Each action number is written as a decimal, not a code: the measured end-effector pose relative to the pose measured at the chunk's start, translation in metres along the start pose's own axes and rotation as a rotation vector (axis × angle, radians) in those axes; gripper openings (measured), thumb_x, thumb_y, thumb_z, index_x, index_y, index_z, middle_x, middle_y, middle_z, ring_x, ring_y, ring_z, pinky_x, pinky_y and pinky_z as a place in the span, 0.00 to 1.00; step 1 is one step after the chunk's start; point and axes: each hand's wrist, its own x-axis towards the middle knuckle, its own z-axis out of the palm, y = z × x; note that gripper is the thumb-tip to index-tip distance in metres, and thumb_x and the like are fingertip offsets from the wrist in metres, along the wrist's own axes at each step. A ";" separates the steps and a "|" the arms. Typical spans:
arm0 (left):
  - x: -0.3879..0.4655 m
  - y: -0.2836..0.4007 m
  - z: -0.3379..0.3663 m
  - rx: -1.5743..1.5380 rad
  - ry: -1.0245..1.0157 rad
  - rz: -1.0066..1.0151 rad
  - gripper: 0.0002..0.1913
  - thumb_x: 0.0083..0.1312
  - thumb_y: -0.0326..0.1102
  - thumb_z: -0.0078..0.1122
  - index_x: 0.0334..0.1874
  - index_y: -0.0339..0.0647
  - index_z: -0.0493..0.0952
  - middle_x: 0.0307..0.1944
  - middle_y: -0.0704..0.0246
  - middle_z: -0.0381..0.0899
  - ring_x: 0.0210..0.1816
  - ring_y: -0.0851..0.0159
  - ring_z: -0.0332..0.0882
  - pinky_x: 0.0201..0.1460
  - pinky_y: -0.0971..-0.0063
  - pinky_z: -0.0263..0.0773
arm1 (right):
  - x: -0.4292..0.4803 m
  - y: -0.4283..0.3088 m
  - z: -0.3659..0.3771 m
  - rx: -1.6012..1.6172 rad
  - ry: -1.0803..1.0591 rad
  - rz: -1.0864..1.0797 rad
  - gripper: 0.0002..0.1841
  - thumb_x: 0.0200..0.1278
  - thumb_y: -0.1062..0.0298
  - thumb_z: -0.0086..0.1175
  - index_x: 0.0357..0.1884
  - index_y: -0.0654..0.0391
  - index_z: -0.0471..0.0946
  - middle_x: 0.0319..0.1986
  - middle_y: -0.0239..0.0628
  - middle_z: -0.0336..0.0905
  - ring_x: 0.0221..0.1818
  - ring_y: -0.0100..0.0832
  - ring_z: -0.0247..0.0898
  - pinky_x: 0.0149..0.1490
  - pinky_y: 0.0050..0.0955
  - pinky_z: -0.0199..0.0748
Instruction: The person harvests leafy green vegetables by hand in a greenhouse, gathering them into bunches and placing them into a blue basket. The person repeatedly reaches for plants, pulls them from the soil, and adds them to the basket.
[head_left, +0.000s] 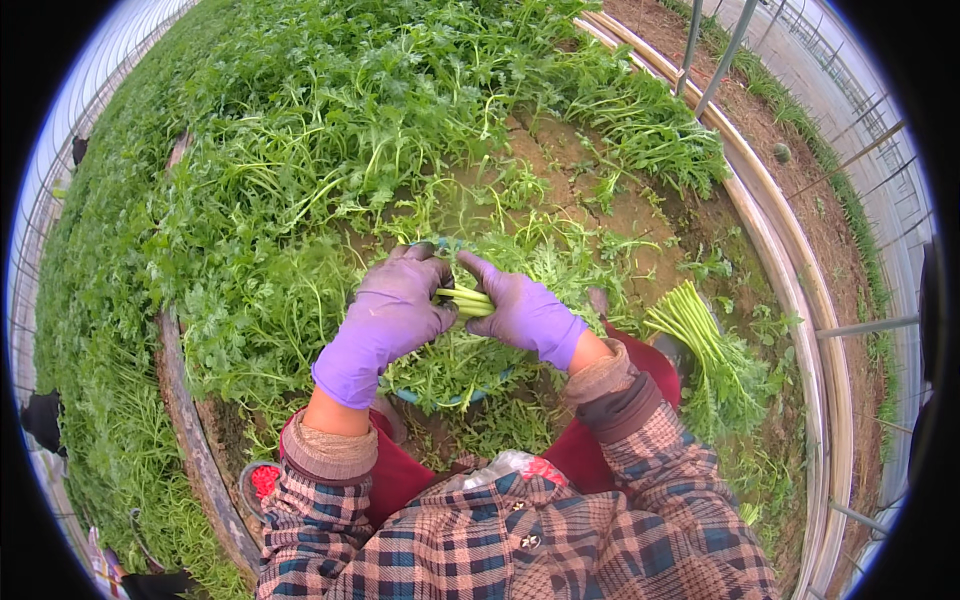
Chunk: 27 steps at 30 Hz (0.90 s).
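A small bunch of pale green stems (471, 302) lies between my two gloved hands. My left hand (401, 300), in a purple glove darkened at the fingers, pinches one end of the stems between thumb and fingers. The other end runs into my right hand (517, 306), gloved alike, its thumb beneath and its index finger stretched out above. The leaves of this bunch are hidden or blend into the greens below. Under both hands is a round container with a blue rim (442, 400), filled with loose, deeply cut leafy greens (442, 371).
A neat bundle of cut greens (709, 360) lies by my right knee. Dense leafy plants (300, 127) grow ahead and left, beside bare soil (562, 161). Wooden boards (765, 217) edge the right; a plank (184, 390) runs left. Red pieces fill a small bucket (247, 487).
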 end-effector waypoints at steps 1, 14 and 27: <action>-0.003 -0.001 -0.005 0.054 0.037 -0.001 0.21 0.49 0.33 0.69 0.47 0.39 0.79 0.53 0.57 0.75 0.54 0.52 0.74 0.57 0.66 0.70 | 0.001 0.001 -0.001 0.042 -0.008 0.021 0.48 0.48 0.64 0.67 0.72 0.48 0.52 0.42 0.52 0.80 0.42 0.48 0.78 0.46 0.37 0.75; -0.004 -0.041 -0.005 -0.877 0.353 -0.092 0.29 0.58 0.50 0.68 0.53 0.35 0.75 0.52 0.62 0.76 0.51 0.66 0.75 0.58 0.73 0.66 | -0.004 0.002 -0.014 1.065 -0.086 0.097 0.26 0.52 0.80 0.63 0.55 0.64 0.69 0.36 0.39 0.79 0.34 0.30 0.78 0.37 0.28 0.79; 0.028 0.007 0.040 -1.487 0.390 0.111 0.29 0.60 0.29 0.67 0.63 0.42 0.66 0.50 0.67 0.79 0.51 0.69 0.75 0.58 0.77 0.68 | -0.002 -0.011 -0.001 1.329 -0.290 0.037 0.23 0.49 0.73 0.63 0.50 0.62 0.73 0.35 0.41 0.81 0.37 0.35 0.79 0.46 0.34 0.77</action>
